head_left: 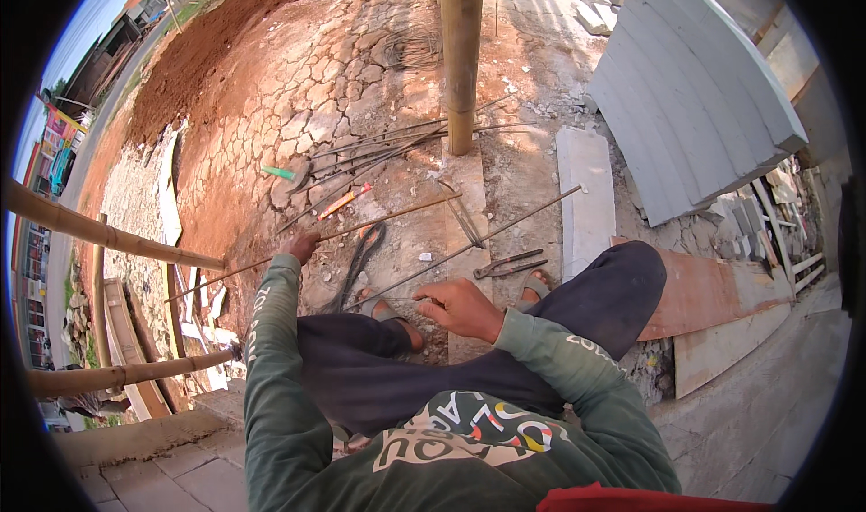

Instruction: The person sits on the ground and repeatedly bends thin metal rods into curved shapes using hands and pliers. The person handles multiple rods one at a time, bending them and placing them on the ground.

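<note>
My left hand (299, 244) is closed around a thin metal rod (388, 216) that slants up to the right. My right hand (465, 309) is in front of my right knee with its fingers curled together; what they hold, if anything, is too small to tell. Beyond it a second metal rod (528, 219) lies slantwise, its lower end near my left foot. A bent wire frame (463, 216) sits across the two rods near the plank. Pincers (511, 264) lie on the ground by my right foot. Looped dark wire (361, 261) lies between the left hand and my left foot.
A bamboo post (461, 61) stands ahead, with several loose rods (361, 158) beside it. A green-handled tool (278, 172) and an orange-red packet (345, 201) lie on cracked soil. Large grey panels (690, 97) lean at the right; bamboo poles (117, 235) cross the left.
</note>
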The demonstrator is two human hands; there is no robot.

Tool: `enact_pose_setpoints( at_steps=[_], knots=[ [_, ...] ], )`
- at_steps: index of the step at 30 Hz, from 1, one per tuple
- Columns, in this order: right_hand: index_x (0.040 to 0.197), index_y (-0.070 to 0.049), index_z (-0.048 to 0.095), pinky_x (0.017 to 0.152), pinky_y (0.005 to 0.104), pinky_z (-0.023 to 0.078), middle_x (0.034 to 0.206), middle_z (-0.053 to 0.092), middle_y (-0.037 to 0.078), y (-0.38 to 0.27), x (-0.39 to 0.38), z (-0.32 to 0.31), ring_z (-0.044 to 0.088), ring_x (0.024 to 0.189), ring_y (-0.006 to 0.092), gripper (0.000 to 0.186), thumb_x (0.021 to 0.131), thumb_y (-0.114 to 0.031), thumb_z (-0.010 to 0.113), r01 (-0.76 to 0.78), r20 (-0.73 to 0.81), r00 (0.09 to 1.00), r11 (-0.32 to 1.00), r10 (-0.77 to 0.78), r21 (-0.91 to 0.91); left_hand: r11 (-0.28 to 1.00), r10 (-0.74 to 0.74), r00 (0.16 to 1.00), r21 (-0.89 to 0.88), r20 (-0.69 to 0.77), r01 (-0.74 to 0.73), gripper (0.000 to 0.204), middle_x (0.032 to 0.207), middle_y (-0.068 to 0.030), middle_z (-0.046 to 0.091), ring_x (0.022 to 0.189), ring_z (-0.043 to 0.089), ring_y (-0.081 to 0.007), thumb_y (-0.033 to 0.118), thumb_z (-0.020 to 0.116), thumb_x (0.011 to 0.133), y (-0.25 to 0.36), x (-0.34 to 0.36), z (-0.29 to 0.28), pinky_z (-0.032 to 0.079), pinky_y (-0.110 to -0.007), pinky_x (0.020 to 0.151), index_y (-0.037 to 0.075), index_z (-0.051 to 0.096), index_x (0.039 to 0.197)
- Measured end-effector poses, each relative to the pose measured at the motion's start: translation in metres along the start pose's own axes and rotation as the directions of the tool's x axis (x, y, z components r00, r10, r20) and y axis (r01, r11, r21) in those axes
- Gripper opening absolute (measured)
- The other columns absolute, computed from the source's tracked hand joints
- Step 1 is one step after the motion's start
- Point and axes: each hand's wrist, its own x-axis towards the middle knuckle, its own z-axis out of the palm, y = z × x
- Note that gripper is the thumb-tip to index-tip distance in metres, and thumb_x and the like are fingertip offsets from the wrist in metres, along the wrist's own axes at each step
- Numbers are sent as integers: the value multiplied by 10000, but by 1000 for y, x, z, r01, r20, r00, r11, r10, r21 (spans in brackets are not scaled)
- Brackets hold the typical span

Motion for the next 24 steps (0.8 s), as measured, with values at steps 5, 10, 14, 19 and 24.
enact_pose_setpoints(
  at_steps=[5, 10, 14, 19, 24],
  knots=[
    [1065, -25, 649, 633, 382, 488, 815, 661, 181, 6, 0, -4, 651, 713, 329, 259, 888, -214, 637, 13, 14, 1000, 1000, -13, 7, 988, 4, 1000, -152, -16, -6, 221, 982, -203, 655, 943, 630, -394, 262, 488, 931, 77, 45, 25, 486, -509, 767, 147, 599, 1084],
    [1108, -43, 620, 648, 377, 490, 839, 658, 178, 15, -2, -10, 653, 735, 335, 217, 933, -159, 566, -52, -102, 993, 996, 60, 76, 931, 95, 981, -333, -168, -147, 200, 920, -233, 651, 914, 626, -420, 257, 497, 936, 136, 82, 54, 477, -533, 744, 122, 567, 1066],
    [1110, -33, 603, 740, 423, 506, 977, 673, 179, 32, 1, -15, 642, 899, 377, 219, 937, -151, 540, -88, -160, 982, 992, 102, 93, 891, 73, 974, -425, -216, -161, 175, 860, -262, 636, 865, 615, -457, 232, 513, 927, 161, 107, 63, 465, -554, 720, 100, 551, 1035],
    [1107, -41, 609, 645, 369, 487, 828, 648, 173, 44, 6, -15, 651, 705, 295, 211, 918, -52, 518, 7, -271, 962, 999, 7, 52, 853, 114, 956, -467, -270, -234, 172, 863, -277, 625, 871, 596, -475, 229, 508, 930, 170, 135, 60, 453, -551, 720, 86, 543, 1019],
    [1092, -47, 618, 589, 329, 448, 689, 593, 114, 55, 7, -25, 571, 592, 185, 212, 917, -42, 499, -322, -314, 882, 936, 352, 143, 858, 85, 962, -472, -260, -203, 206, 940, -264, 637, 925, 602, -449, 213, 516, 926, 178, 149, 54, 465, -530, 763, 101, 553, 1094]
  ],
)
